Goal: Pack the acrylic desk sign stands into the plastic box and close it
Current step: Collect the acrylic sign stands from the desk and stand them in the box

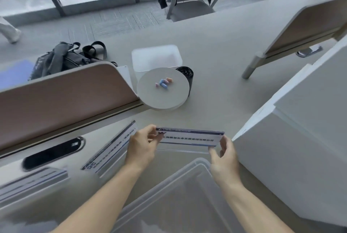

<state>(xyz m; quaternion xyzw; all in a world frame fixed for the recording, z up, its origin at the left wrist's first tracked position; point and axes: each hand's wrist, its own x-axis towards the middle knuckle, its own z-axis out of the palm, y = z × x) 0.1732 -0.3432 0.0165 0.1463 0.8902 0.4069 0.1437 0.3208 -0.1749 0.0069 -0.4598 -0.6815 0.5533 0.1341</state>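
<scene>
An acrylic desk sign stand [189, 138] with a white and blue card stands upright on the desk just beyond the clear plastic box [180, 200]. My left hand [142, 146] pinches its left end and my right hand [223, 155] pinches its right end. The box is open in front of me and looks empty. A second sign stand [110, 150] lies to the left of my left hand. A third sign stand [32, 182] lies blurred at the far left edge of the desk.
A round grey disc [163, 90] with small coloured pieces sits behind, next to a black roll [185, 75] and a white tub [156, 58]. A padded divider [63, 93] runs on the left. A large white block [300, 138] stands close on the right. A black bag [62, 58] lies behind the divider.
</scene>
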